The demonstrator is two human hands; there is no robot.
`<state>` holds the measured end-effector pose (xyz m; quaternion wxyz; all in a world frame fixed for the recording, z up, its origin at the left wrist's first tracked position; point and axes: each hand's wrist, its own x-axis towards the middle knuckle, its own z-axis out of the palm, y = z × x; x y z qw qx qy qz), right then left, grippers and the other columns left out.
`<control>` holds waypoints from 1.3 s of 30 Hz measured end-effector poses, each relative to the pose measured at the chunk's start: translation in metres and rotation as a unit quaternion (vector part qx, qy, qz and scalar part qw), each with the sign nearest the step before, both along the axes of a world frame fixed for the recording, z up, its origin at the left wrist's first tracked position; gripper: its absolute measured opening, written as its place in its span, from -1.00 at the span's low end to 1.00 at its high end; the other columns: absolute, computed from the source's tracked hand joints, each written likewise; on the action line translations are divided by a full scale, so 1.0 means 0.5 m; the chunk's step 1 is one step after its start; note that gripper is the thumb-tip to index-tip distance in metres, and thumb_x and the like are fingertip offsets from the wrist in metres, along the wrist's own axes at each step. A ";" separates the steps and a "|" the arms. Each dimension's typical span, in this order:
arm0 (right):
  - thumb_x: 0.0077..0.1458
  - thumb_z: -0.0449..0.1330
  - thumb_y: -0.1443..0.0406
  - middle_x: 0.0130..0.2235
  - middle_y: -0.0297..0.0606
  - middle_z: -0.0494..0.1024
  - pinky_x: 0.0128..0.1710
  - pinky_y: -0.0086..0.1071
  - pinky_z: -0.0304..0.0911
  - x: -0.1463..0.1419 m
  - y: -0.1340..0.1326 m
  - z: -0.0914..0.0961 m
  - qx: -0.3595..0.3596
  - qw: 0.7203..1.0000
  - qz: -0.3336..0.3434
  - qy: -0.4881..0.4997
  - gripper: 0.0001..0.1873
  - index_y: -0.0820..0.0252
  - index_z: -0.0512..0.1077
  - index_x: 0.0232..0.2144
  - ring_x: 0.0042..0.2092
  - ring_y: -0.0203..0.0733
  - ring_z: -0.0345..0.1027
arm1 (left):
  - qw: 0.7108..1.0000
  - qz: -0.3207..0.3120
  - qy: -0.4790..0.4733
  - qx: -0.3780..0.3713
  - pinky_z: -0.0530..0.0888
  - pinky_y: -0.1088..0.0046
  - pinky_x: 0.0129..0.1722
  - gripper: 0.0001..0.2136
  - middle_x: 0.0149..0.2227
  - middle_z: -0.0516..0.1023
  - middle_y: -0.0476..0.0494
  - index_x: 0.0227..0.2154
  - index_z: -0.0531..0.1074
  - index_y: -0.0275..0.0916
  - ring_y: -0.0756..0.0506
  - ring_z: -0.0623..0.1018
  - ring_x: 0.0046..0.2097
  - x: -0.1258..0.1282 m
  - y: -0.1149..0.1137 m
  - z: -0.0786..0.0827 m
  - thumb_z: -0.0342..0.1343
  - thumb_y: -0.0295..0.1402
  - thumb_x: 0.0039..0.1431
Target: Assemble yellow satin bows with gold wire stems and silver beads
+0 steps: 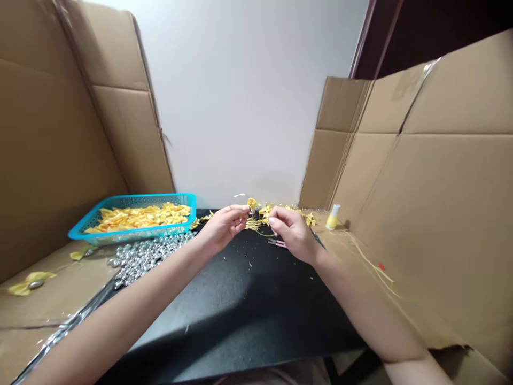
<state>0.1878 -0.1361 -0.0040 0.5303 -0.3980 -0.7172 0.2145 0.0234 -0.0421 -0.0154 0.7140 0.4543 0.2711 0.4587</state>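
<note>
My left hand (223, 229) is raised over the dark table, thumb and finger pinched on a small yellow ribbon piece (251, 203). To its right my right hand (293, 234) is closed, with thumb against curled fingers. Whatever it grips is too small to make out. A thin pale thread (265, 234) runs in the gap between both hands. Just below the right hand lie small snips (277, 243) with pink handles, partly covered by that hand. Behind the hands, yellow ribbon pieces (264, 212) and pale strands spread along the back of the table.
A blue plastic basket (192, 214) full of yellow ribbon pieces stands at the left. In front of it lies a heap of silvery beads (144, 256). At the right stands a yellow thread spool (332, 218). Cardboard walls (433, 187) enclose both sides of the table (240, 321).
</note>
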 end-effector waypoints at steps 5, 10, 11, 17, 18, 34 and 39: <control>0.15 0.00 0.24 -0.62 -0.49 0.07 -0.57 -0.47 -0.07 -0.021 0.015 0.063 0.127 0.989 -0.066 0.038 -0.75 0.15 0.18 -0.56 -0.57 -0.41 -0.08 | 0.993 -0.031 -0.105 0.037 0.32 0.70 -0.59 -0.83 -0.62 0.38 0.07 -0.61 0.41 -0.32 0.16 0.31 -0.58 0.024 -0.040 0.085 0.33 -0.47 -0.22; 0.10 0.01 0.33 -0.65 -0.51 0.02 -0.62 -0.47 -0.13 -0.042 0.000 0.055 0.170 0.980 -0.092 0.042 -0.78 0.13 0.15 -0.58 -0.61 -0.43 -0.12 | 0.991 -0.038 -0.115 0.049 0.35 0.71 -0.57 -0.82 -0.61 0.35 0.07 -0.60 0.38 -0.30 0.15 0.33 -0.56 0.021 -0.076 0.084 0.32 -0.43 -0.19; 0.10 0.01 0.33 -0.65 -0.51 0.02 -0.62 -0.47 -0.12 -0.045 -0.004 0.052 0.176 0.979 -0.098 0.035 -0.79 0.13 0.15 -0.58 -0.61 -0.43 -0.12 | 0.991 -0.038 -0.112 0.055 0.36 0.70 -0.57 -0.82 -0.62 0.34 0.07 -0.60 0.37 -0.29 0.15 0.32 -0.57 0.020 -0.081 0.082 0.31 -0.42 -0.18; 0.12 -0.01 0.34 -0.66 -0.52 0.02 -0.63 -0.45 -0.13 -0.050 -0.012 0.048 0.198 0.972 -0.127 0.026 -0.78 0.12 0.14 -0.57 -0.63 -0.43 -0.12 | 0.991 -0.041 -0.098 0.085 0.37 0.67 -0.57 -0.80 -0.62 0.32 0.07 -0.60 0.37 -0.29 0.14 0.31 -0.57 0.016 -0.093 0.081 0.31 -0.37 -0.15; 0.12 -0.01 0.34 -0.66 -0.52 0.02 -0.62 -0.45 -0.12 -0.050 -0.012 0.048 0.201 0.971 -0.129 0.024 -0.78 0.12 0.14 -0.57 -0.63 -0.43 -0.11 | 0.990 -0.041 -0.097 0.089 0.37 0.67 -0.57 -0.80 -0.61 0.33 0.06 -0.59 0.37 -0.29 0.13 0.31 -0.57 0.016 -0.094 0.080 0.31 -0.37 -0.15; 0.12 0.00 0.33 -0.64 -0.51 0.03 -0.60 -0.44 -0.10 -0.045 -0.005 0.042 0.201 0.969 -0.139 0.025 -0.79 0.12 0.15 -0.55 -0.62 -0.42 -0.11 | 0.991 -0.043 -0.126 -0.017 0.34 0.70 -0.60 -0.83 -0.63 0.31 0.07 -0.63 0.37 -0.28 0.15 0.29 -0.57 0.019 -0.103 0.087 0.30 -0.45 -0.27; 0.12 0.00 0.35 -0.65 -0.52 0.02 -0.60 -0.45 -0.11 -0.045 -0.005 0.043 0.211 0.968 -0.133 0.024 -0.79 0.13 0.15 -0.56 -0.62 -0.42 -0.12 | 0.991 -0.040 -0.124 -0.006 0.36 0.70 -0.58 -0.82 -0.62 0.31 0.09 -0.61 0.37 -0.28 0.15 0.31 -0.56 0.018 -0.103 0.086 0.30 -0.45 -0.25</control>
